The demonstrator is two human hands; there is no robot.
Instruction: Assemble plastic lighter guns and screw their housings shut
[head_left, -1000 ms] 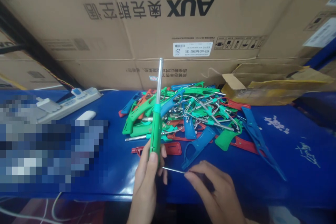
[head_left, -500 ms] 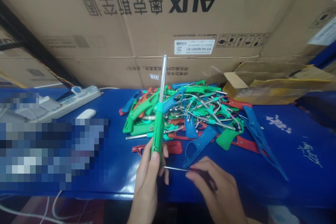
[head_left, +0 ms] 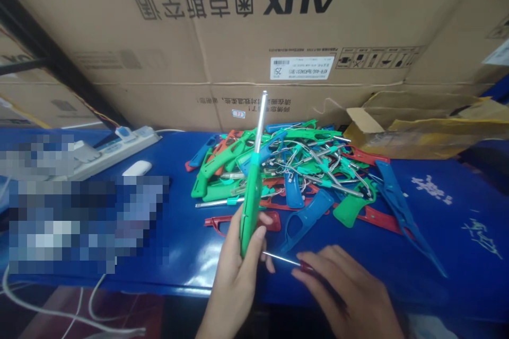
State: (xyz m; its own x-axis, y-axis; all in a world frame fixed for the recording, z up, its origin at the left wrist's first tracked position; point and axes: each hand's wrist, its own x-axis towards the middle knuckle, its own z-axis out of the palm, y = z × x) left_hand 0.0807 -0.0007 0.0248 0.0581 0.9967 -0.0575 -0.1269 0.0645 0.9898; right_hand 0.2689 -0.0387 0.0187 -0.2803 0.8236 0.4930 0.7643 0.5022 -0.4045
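Observation:
My left hand (head_left: pixel 242 259) is wrapped round the handle of a green gas lighter (head_left: pixel 250 206), whose long metal tube points up and away from me. To the right, my right hand (head_left: pixel 345 280) grips the dark red handle of a screwdriver (head_left: pixel 281 258). Its thin shaft points left, and the tip is at my left hand near the lighter's lower end; whether it touches the lighter is hidden. Behind my hands lies a heap of lighter parts (head_left: pixel 294 159): green, blue and red shells, metal tubes and white wires. A blue shell half (head_left: pixel 314 212) lies closest to my right hand.
A large cardboard box (head_left: pixel 222 37) stands along the back. An opened smaller carton (head_left: pixel 409 132) sits at the back right. On the left of the blue table (head_left: pixel 183 254) are a power strip (head_left: pixel 115 151), a white object (head_left: pixel 137 168) and a blurred-out patch.
The lighter has turned in my left hand, so its side edge shows and its tube leans right. Both hands appear slightly further right, and the view has shifted a little. More of the screwdriver handle shows.

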